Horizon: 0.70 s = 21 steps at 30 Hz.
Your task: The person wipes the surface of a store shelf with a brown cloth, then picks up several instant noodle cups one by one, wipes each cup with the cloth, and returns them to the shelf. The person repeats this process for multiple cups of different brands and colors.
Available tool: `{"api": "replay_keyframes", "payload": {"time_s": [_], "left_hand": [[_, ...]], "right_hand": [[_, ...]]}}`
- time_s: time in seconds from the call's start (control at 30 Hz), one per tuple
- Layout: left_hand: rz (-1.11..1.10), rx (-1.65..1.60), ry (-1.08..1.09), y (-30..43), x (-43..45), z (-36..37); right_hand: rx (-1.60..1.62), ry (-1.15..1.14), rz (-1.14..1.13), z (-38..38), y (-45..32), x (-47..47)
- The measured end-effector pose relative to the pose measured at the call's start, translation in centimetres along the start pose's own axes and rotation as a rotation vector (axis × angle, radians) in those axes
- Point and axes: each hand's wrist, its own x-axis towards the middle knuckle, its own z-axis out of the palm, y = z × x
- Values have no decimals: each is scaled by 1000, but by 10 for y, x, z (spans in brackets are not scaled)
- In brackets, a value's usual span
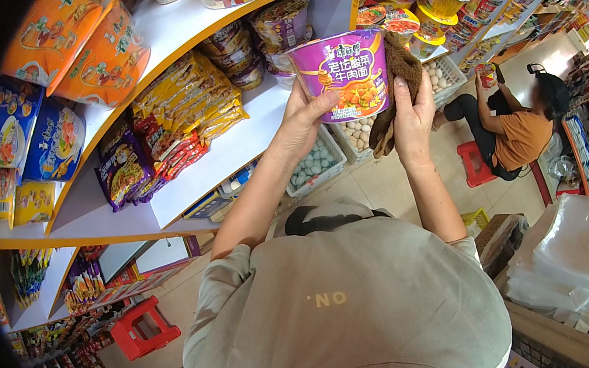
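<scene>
Between my hands, in front of the shelf, is a purple instant noodle tub (347, 74) with printed writing and a picture of noodles. My left hand (303, 113) grips it from the left, thumb across the front. A brown cloth (402, 61) is in my right hand (412, 112), pressed against the tub's right side and hanging down below it. My right fingers are partly hidden behind the cloth. Stacks of similar noodle tubs (282, 23) stand on the white shelf (223, 154) just behind, beside yellow noodle packets (188, 97).
Egg crates (344, 160) sit on the floor below the shelf. At right, a person (516, 127) in an orange shirt holds another tub, near a red stool (475, 163). Clear plastic bags (571, 253) are piled at lower right. Another red stool (145, 327) stands at lower left.
</scene>
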Motion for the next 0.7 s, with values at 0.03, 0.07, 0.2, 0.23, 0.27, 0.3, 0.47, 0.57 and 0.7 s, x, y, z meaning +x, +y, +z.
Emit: {"api": "replay_keyframes", "payload": {"time_s": [0.03, 0.07, 0.2, 0.23, 0.27, 0.3, 0.47, 0.57, 0.7], "left_hand": [[4, -5, 3, 0, -1, 0], [7, -9, 7, 0, -2, 1], [11, -24, 8, 3, -5, 3], [20, -34, 3, 3, -5, 3], [28, -44, -3, 2, -5, 3], [36, -53, -11, 1, -3, 4], [84, -102, 22, -10, -1, 5], [-212, -328, -38, -22, 10, -15], [27, -211, -5, -18, -1, -17]], "right_hand": [[-1, -2, -3, 0, 1, 0], [-2, -3, -7, 0, 1, -1], [-68, -55, -84, -3, -4, -3], [-108, -49, -138, -3, -3, -3], [-149, -41, -191, -4, -3, -4], [-263, -59, -296, -4, -10, -3], [-651, -167, -835, -4, -32, -2], [-763, -277, -985, 6, -46, -12], [-622, -234, -830, 5, -55, -4]]}}
